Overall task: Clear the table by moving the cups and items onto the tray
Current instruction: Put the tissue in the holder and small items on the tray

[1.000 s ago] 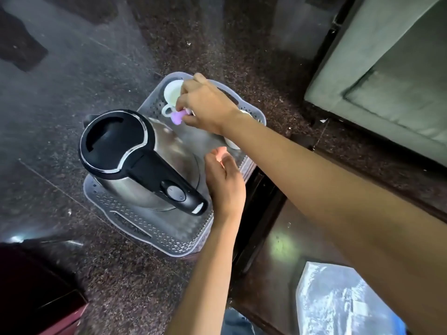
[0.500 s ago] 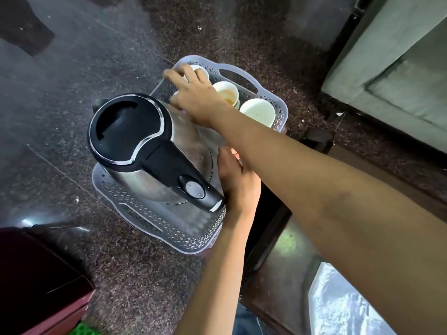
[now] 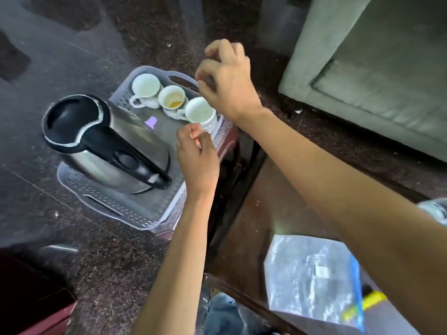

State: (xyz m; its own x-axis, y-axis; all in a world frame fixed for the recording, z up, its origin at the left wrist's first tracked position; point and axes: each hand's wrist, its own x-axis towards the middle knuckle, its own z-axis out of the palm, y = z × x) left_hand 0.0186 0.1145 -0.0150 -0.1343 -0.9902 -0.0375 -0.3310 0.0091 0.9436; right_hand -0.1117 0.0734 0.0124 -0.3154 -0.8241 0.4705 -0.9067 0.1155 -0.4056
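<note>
Tray (image 3: 135,215) loaded up!
Right hand (image 3: 227,78) loose, empty; left hand (image 3: 197,155) curled beside a cup (image 3: 202,112), grip unclear.

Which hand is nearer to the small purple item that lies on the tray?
Left. The left hand is just right of the small purple item, by the right rim of the tray. The right hand is farther, beyond the cups, over the far corner.

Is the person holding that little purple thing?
No, the purple thing lies loose on the tray between the kettle and the cups, apart from the left hand and the right hand.
</note>
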